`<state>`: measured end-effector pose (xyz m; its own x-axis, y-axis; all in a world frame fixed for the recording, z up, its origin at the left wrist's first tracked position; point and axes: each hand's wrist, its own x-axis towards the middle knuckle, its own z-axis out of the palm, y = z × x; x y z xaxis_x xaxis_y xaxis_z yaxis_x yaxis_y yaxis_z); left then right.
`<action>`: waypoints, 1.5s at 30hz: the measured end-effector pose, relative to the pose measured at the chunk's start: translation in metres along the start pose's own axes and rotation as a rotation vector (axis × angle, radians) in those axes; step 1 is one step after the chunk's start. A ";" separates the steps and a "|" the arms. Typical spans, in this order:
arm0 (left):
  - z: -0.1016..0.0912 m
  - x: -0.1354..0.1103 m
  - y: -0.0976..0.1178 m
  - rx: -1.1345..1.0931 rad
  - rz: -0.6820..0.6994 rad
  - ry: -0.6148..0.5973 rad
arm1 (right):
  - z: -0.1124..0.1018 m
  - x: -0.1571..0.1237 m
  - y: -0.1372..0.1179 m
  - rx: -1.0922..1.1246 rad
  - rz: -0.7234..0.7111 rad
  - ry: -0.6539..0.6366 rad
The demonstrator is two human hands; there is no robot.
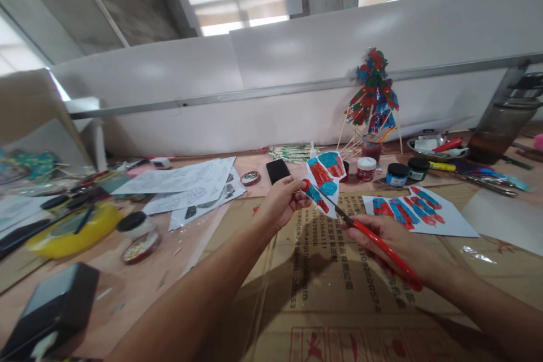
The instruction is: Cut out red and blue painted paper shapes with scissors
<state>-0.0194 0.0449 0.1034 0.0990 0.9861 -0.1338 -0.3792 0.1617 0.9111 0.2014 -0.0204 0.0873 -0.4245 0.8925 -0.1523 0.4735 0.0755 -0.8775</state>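
Observation:
My left hand [286,202] pinches a white paper piece painted with red and blue figures [324,175]. In my right hand [377,235] is a pair of scissors with long red handles [389,254]. The dark blades point up and left and lie against the lower painted strip of the paper, close to my left fingertips. How far apart the blades are cannot be made out. A second painted sheet [456,225] lies to the right, beyond my right hand. Both hands are above a flattened cardboard sheet [275,294] with printed lettering.
Paint jars [365,169] stand behind the hands, near a black phone [278,170]. Colourful painted cutouts on sticks [375,96] rise from a cup. Printed sheets [182,181], a yellow dish [46,243] and a black box [53,305] are at left; a dark bottle [503,124] is at right.

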 end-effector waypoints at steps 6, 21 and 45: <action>0.001 0.000 -0.002 0.002 -0.025 -0.021 | 0.004 0.000 0.001 0.112 0.084 -0.026; 0.000 0.000 -0.005 0.011 -0.016 -0.052 | 0.009 0.004 0.013 0.191 0.144 -0.044; 0.001 0.001 -0.023 0.065 -0.131 -0.156 | 0.010 -0.003 -0.004 0.045 0.099 0.036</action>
<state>-0.0097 0.0419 0.0830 0.2869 0.9379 -0.1952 -0.2941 0.2801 0.9138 0.1928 -0.0278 0.0870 -0.3489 0.9102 -0.2234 0.4766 -0.0329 -0.8785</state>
